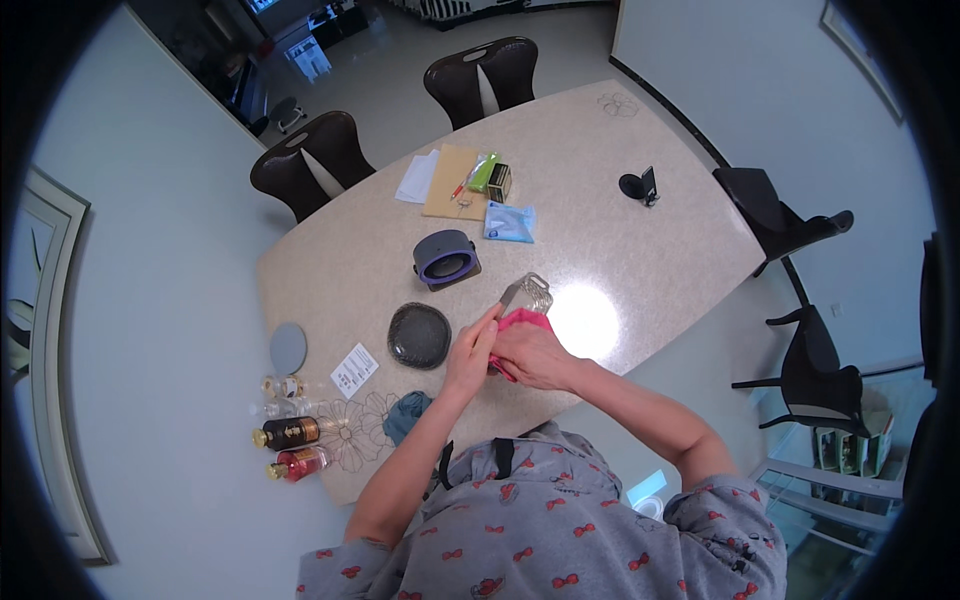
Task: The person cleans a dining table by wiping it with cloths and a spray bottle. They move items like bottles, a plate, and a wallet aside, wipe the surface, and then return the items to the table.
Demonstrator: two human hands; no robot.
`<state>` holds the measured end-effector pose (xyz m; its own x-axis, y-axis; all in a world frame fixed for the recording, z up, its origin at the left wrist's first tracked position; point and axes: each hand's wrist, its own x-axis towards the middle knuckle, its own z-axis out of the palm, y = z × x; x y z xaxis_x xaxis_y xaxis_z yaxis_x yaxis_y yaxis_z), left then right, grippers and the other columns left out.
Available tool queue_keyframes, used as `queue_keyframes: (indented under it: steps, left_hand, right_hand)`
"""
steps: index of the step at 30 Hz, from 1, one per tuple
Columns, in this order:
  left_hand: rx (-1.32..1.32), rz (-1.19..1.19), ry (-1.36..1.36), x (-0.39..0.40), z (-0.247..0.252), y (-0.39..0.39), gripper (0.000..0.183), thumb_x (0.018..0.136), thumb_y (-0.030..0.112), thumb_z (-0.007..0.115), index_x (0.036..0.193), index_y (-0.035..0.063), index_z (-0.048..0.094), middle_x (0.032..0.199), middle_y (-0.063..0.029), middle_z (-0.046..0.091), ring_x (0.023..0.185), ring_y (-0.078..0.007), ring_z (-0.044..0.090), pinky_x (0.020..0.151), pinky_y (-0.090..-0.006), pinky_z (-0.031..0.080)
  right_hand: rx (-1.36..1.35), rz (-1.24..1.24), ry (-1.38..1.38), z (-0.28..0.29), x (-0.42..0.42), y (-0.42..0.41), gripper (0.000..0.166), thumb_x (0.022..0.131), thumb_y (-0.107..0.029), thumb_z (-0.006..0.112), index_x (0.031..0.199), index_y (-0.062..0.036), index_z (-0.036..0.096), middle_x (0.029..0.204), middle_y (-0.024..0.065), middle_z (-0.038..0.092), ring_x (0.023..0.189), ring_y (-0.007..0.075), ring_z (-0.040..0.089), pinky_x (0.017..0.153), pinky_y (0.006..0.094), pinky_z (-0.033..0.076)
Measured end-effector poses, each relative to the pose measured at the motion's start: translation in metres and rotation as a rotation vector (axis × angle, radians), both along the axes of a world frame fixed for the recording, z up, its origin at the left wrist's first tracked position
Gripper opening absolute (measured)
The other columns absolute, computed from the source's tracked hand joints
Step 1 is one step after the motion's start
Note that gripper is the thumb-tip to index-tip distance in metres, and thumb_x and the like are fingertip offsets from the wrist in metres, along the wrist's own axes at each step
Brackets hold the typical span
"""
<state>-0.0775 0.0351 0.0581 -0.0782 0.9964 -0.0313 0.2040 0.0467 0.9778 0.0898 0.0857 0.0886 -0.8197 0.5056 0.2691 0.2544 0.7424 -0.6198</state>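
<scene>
My left hand [470, 355] grips the near edge of a clear, ribbed tray or dish [534, 294] with a looped handle at its far end. My right hand [531, 354] presses a bright pink cloth [525, 319] against the near part of that tray, its fingers bent around the cloth. Part of the tray is hidden under the cloth and both hands. Just left of my left hand sits a dark textured square plate [419, 336] with rounded corners. A crumpled teal cloth [407, 417] lies beside my left forearm.
A grey and purple round device [446, 259] stands beyond the plate. Farther back are a blue packet [510, 222], a small dark box [499, 183] and a tan envelope [450, 184]. Several bottles [292, 433], a grey disc [288, 348] and a printed card [355, 370] lie left. A black stand [641, 186] is far right.
</scene>
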Motion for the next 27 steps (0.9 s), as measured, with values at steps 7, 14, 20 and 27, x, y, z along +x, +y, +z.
queue_keyframes:
  steps: [7,14,20,27]
  left_hand:
    - [0.117,0.171,0.131,0.021,0.021,-0.014,0.039,0.100,0.021,0.053,0.137,0.0077,0.057,0.116,-0.0154,0.064,0.107,-0.0236,0.059,0.097,-0.0330,0.044]
    - [0.193,0.159,0.323,0.010,0.025,-0.022,0.037,0.099,0.023,0.053,0.132,0.0111,0.061,0.106,-0.0145,0.063,0.100,-0.0263,0.063,0.089,-0.0344,0.048]
    - [0.145,0.018,0.293,-0.016,0.027,-0.015,0.037,0.100,0.026,0.053,0.132,0.0116,0.061,0.112,-0.0149,0.064,0.098,-0.0258,0.064,0.086,-0.0333,0.051]
    - [-0.206,0.107,-0.276,-0.003,0.029,-0.012,0.039,0.103,0.028,0.050,0.137,0.0081,0.056,0.121,-0.0102,0.063,0.104,-0.0129,0.059,0.089,-0.0265,0.049]
  right_hand:
    - [0.363,-0.454,-0.165,-0.003,-0.015,0.017,0.029,0.086,-0.026,0.059,0.097,-0.0001,0.061,0.096,0.0198,0.059,0.092,0.0343,0.059,0.080,0.0444,0.046]
    - [-0.434,-0.269,0.091,-0.027,-0.028,-0.008,0.034,0.094,-0.028,0.048,0.090,0.0029,0.062,0.083,0.0251,0.066,0.080,0.0428,0.065,0.072,0.0513,0.051]
    - [-0.161,-0.088,-0.179,0.013,-0.024,-0.008,0.035,0.092,-0.032,0.053,0.102,0.0003,0.061,0.095,0.0216,0.064,0.089,0.0383,0.063,0.079,0.0473,0.050]
    - [0.161,-0.284,-0.188,0.000,-0.015,0.017,0.032,0.083,-0.027,0.061,0.099,0.0003,0.062,0.099,0.0149,0.060,0.093,0.0320,0.059,0.082,0.0436,0.047]
